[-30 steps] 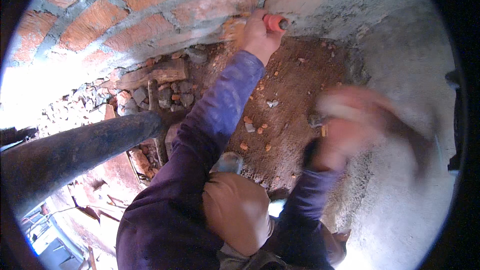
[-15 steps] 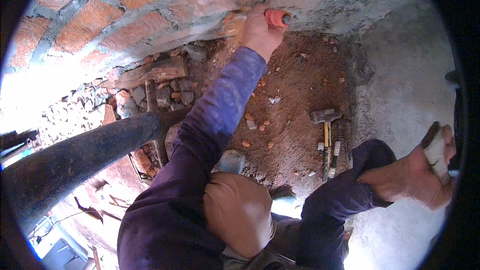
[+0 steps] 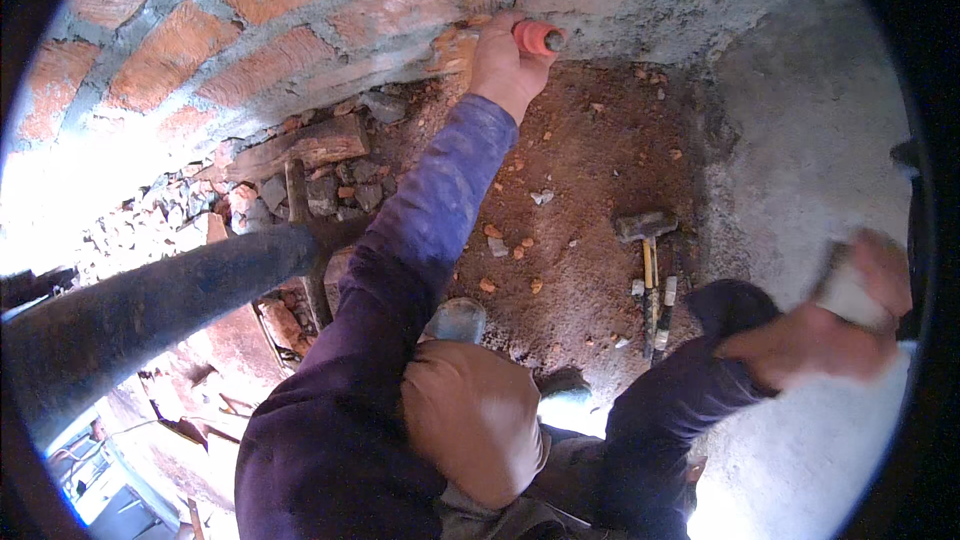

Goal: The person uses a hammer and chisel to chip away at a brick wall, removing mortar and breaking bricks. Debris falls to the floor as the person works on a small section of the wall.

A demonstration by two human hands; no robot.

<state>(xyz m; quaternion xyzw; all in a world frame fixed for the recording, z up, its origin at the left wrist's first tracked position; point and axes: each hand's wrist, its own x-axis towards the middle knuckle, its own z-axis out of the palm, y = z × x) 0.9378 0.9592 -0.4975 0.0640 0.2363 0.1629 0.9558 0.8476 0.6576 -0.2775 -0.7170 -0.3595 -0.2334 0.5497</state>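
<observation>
Far left, the thick dark pole (image 3: 160, 305) and the rubble (image 3: 325, 190) behind it are pretty much as they were a second ago. Same deal with the left hand (image 3: 505, 65): it's at the foot of the brick wall (image 3: 270, 68), fingers wrapped tight around the orange-sleeved tool (image 3: 530, 37), whose blunt end pokes out toward the right. Its tip is hidden, so no clue whether it's touching brick. The tiny slide left looks like the head moving, since the stones on the dirt (image 3: 590, 155) slid too.

Further right is the real news. A second ago the right hand (image 3: 830, 340) was a blur over the dirt, covering most of the hammer (image 3: 646, 226); now that hammer lies in plain sight and the hand is way out over the concrete (image 3: 800, 130). To me that reads as the left doing the steadying and the right doing the moving.

Pose-wise, the left arm reaches long and nearly straight up to the wall, back of the hand toward us. The right elbow's bent, forearm swung out sideways, fingers curled round a pale thing (image 3: 855, 295) with a dark edge. It's smeary that close to the rim, so I honestly can't tell what that is.
</observation>
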